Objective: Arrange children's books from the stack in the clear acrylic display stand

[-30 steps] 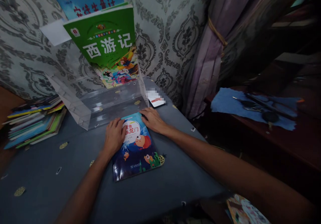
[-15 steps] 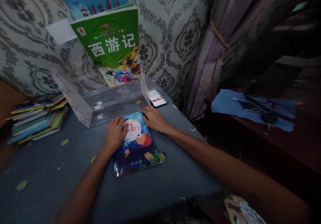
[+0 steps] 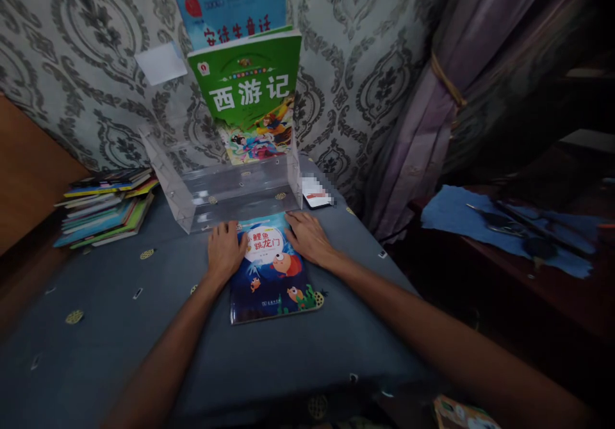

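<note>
A children's picture book (image 3: pixel 276 282) with a dark blue cover, orange fish and Chinese lettering lies face up on the cloth-covered table. At its upper left edge is my left hand (image 3: pixel 225 250), palm down, the thumb against the cover and the fingers stretched forward. My right hand (image 3: pixel 310 237) lies on the upper right edge, its fingers pointing toward the rack. Neither hand lifts the book. Just beyond the book stands a clear plastic book rack (image 3: pixel 175 198), with a green book (image 3: pixel 250 89) and a blue book (image 3: pixel 230 6) upright in its rear part.
A stack of thin books (image 3: pixel 108 211) sits at the table's left. A phone (image 3: pixel 316 192) lies right of the rack. Past the right table edge, a blue cloth (image 3: pixel 442 208) holds dark tools. A purple curtain (image 3: pixel 408 141) hangs behind. Another book (image 3: pixel 464 413) shows at the bottom edge.
My view has shifted, moving the scene rightward in the picture. My left hand has slid slightly left, uncovering more of the title. The book and my right hand stay about the same beside the rack.
</note>
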Tool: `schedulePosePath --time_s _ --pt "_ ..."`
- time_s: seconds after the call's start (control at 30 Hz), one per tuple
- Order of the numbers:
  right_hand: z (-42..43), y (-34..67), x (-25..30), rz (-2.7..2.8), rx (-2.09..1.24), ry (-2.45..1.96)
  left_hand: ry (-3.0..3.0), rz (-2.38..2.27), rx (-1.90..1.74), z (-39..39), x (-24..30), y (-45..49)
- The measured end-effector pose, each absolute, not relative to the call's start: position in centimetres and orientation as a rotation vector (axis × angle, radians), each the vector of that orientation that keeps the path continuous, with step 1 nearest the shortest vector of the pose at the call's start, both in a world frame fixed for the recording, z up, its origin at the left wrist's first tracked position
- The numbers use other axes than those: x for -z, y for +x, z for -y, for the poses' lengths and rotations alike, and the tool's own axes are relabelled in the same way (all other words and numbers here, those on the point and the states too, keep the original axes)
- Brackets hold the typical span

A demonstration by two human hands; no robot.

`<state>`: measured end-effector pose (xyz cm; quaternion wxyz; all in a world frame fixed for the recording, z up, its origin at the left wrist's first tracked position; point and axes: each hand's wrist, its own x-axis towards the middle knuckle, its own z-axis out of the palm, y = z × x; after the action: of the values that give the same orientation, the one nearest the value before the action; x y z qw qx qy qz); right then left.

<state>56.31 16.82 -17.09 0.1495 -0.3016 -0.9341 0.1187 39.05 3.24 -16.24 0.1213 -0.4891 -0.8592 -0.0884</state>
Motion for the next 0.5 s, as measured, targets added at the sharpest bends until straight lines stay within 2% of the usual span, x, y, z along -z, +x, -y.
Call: schedulePosePath --time_s 0.13,0.23,0.37,0.5 --pt "-16.2 56.3 17.3 2.693 -0.308 -0.852 -1.453 2.521 0.37 -3.1 16.5 38.6" --pt "-16.0 56.3 17.5 2.681 -0.327 -0.853 -1.497 2.521 0.72 -3.3 16.9 37.6" --pt "-16.0 56.3 17.5 2.657 -0.358 -0.841 -1.363 2.543 1.519 -3.8 17.4 36.0" --pt "-15.9 56.3 17.4 2.649 -0.365 -0.864 -0.726 2.576 2.478 -4.4 17.5 35.5"
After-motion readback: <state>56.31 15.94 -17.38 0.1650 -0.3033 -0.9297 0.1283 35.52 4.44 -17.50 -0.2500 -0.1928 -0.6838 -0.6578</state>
